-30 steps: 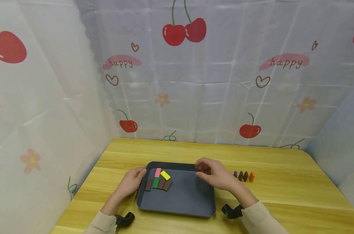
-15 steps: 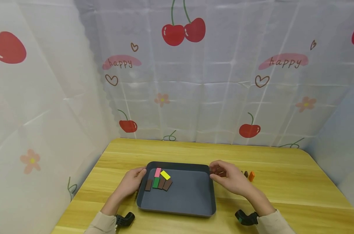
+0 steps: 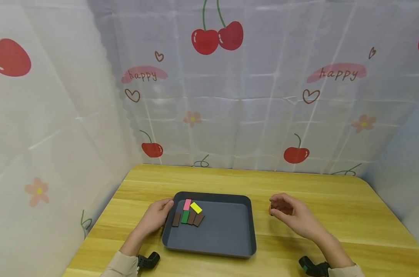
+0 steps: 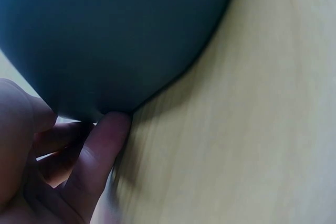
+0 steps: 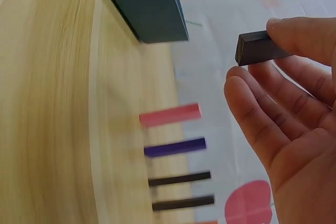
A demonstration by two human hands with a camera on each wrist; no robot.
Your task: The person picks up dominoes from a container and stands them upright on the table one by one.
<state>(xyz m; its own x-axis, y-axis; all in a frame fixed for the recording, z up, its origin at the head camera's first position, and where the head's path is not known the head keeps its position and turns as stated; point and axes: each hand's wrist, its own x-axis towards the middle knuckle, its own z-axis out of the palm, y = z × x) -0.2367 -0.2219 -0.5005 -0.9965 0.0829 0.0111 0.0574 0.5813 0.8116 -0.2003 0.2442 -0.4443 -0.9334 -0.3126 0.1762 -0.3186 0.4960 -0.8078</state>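
Left hand (image 3: 156,213) grips the grey tray (image 3: 226,231) at ten o'clock, likely steadying it; right hand (image 3: 296,215), off at three, pinches a dark rectangular block (image 5: 256,49), one end jutting clear.

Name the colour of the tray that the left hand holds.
The tray is plain dark grey; the head view shows it best.

1 tray (image 3: 226,231), 6 flat blks (image 3: 185,217) inside, 5 standing blks (image 5: 176,147) vis., 1 held blk (image 5: 257,49), 2 grips (image 3: 156,214).
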